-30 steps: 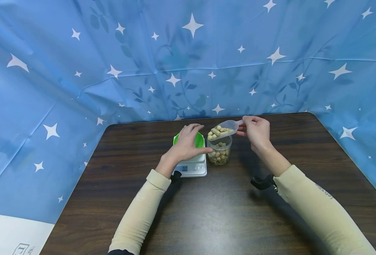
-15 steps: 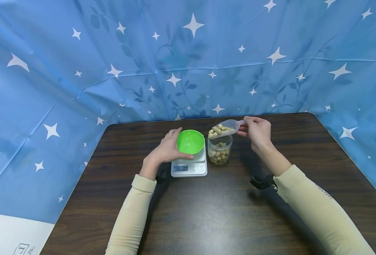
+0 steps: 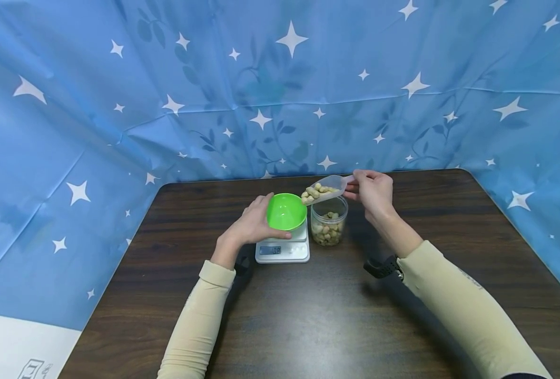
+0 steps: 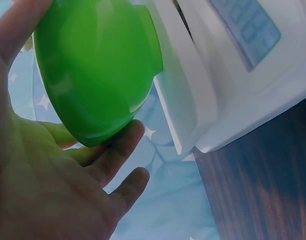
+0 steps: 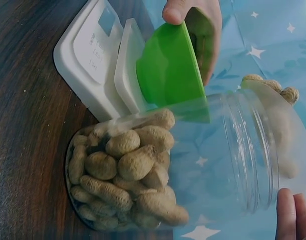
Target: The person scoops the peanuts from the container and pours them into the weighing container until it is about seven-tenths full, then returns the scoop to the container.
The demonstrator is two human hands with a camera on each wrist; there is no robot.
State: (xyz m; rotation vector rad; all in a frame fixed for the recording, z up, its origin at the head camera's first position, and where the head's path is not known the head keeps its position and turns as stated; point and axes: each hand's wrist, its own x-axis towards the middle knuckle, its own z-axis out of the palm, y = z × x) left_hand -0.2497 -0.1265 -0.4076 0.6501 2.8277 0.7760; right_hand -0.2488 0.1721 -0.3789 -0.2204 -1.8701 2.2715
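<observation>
As only head shows, pinched scoop handle (image 3: 349, 179)

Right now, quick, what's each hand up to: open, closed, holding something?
Left hand: holding the bowl.
Right hand: closed, holding the scoop with peanuts in it.

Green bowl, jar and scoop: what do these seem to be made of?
Green bowl: probably plastic, smooth and glossy, with soft highlights on its curve.
Jar: clear plastic or glass, the look leaves it open; the peanuts show sharply through its wall.
Scoop: likely plastic with a milky, translucent finish; peanuts show only dimly through it.
</observation>
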